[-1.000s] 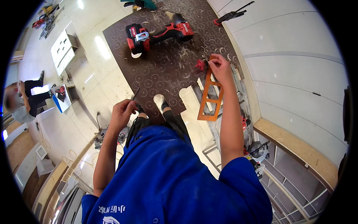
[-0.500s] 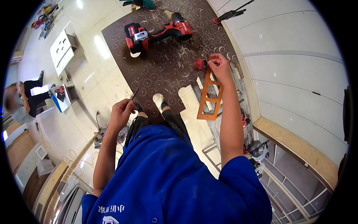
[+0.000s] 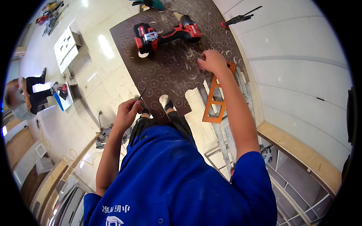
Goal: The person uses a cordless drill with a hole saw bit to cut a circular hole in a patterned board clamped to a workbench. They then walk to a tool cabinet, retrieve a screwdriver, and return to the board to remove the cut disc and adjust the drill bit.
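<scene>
My left hand [image 3: 127, 113] is closed, pinching a thin dark rod [image 3: 142, 93] that points up over the near left edge of the brown board [image 3: 151, 69]. My right hand [image 3: 213, 61] is over the right part of the board, fingers curled down around a small red round piece [image 3: 200, 67]. My fingers hide most of that piece. Under my right forearm lies an orange slotted template [image 3: 214, 102], partly covered by the arm. A red and black cordless drill [image 3: 175, 34] lies on its side beyond my hands.
A black and red clamp [image 3: 237, 19] sits at the board's far right edge, with a green and black tool [image 3: 149, 3] at the far edge. White panels [image 3: 298, 67] line the right. At left, another person [image 3: 28, 92] sits by a low white table [image 3: 65, 96].
My right hand has left the orange template and moved left onto the small red piece. My left hand still holds the rod. The view has shifted slightly.
</scene>
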### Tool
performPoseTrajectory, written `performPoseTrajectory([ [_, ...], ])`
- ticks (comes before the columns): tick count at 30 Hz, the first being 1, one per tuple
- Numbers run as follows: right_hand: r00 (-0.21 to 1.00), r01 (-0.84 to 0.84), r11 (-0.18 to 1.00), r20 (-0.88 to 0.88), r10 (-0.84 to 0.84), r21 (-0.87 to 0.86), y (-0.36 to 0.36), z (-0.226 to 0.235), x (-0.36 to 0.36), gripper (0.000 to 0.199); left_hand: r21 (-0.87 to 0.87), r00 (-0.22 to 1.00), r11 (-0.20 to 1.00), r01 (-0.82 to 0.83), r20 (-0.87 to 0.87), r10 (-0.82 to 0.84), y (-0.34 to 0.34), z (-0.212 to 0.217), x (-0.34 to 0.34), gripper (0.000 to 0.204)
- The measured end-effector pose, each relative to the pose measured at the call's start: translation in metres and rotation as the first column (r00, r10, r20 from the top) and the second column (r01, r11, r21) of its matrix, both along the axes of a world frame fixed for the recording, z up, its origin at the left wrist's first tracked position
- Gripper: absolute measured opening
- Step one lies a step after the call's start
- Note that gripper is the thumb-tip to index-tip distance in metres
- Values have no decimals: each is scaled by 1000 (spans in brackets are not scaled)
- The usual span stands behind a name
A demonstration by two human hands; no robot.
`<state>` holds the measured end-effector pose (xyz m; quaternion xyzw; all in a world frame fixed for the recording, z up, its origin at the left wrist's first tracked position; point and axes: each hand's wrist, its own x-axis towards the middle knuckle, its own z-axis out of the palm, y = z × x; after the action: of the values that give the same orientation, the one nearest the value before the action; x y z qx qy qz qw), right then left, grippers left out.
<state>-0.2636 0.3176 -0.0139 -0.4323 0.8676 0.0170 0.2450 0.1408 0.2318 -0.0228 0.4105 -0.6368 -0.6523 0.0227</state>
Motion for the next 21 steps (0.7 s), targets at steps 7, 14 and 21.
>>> performPoseTrajectory([
  [7,1000,-23,968,2,24,248,-31,-25,-10,34,-13,999,999,-37,-15,37,0,6,7,28],
  [14,989,-40,998,137,47,-53,-21,17,11,27,-12,996,996,-91,-9,91,1,-2,26,28],
  [21,985,-29,921,147,93,-388,17,19,48,20,7,997,997,-81,-11,81,-1,-1,21,28],
])
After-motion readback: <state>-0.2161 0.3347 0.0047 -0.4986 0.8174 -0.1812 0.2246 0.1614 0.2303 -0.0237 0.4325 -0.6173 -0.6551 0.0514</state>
